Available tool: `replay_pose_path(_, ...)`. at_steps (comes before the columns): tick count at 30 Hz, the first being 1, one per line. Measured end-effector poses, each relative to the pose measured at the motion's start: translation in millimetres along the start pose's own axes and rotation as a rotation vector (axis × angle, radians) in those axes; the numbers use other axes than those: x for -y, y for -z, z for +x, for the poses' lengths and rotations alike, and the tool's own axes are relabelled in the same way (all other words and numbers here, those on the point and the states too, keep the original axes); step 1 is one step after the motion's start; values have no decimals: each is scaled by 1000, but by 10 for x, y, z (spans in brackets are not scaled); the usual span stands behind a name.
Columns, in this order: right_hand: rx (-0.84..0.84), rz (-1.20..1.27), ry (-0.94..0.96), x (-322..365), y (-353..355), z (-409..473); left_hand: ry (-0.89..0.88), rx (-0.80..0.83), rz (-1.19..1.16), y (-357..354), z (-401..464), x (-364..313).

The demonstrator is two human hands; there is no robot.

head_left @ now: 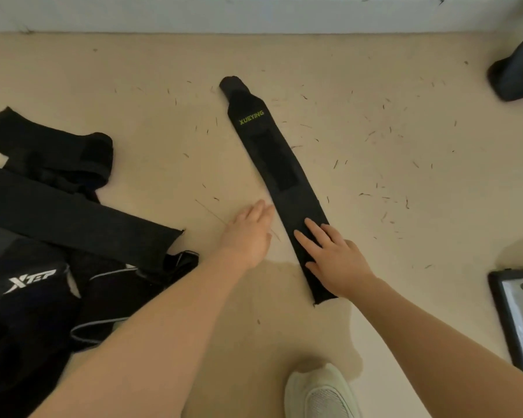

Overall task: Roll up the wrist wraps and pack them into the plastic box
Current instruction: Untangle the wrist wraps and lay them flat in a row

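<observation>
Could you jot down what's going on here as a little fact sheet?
surface: beige floor, littered with small dark bits
laid-out wrap: black wrap, flat, unrolled, green lettering
right hand: flat on the wrap's near end
left hand: open, beside the wrap's edge
other wraps: loose pile at left
shoe: pale, bottom edge

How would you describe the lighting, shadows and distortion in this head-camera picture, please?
Head view: light is soft and even, no glare; a faint shadow lies on the floor below the forearms; wide-angle bending curves the wall edge; the green lettering on the flat wrist wrap reads clearly; the left hand looks slightly soft.
</observation>
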State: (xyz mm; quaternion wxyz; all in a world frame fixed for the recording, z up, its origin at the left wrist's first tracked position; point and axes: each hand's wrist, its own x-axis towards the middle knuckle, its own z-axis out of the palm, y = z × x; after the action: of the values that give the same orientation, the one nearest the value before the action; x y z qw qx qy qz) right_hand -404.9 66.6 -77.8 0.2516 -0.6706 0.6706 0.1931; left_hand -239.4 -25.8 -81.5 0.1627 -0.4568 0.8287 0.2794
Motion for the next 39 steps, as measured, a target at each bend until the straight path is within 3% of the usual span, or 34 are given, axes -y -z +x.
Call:
replay_pose_path(10, -18, 80, -224, -190, -12, -71, -158, -10, 203, -33, 550, -686)
replay_pose_path(17, -2, 129, -353, -402, 91, -246, -176, 19, 105, 28, 295, -584)
replay_pose_path(21, -100, 202, -200, 121, 242, -230, -145, 34, 216, 243, -292, 42)
replay_pose_path(28, -34, 515, 88, 1710, 431, -1, 185, -200, 107, 515, -1453, 1203)
replay_pose_path(32, 23, 720, -4, 2402, 460, 157, 338, -273, -63, 449, -1774, 1535)
replay_pose_path(36, 155, 654, -77, 2649, 405, 312, 388, -257, -90, 235, -1829, 1716)
replay_pose_path(39, 71, 804, -232, 2685, 311, 422, 360, -152, -75, 61, -1805, 1752)
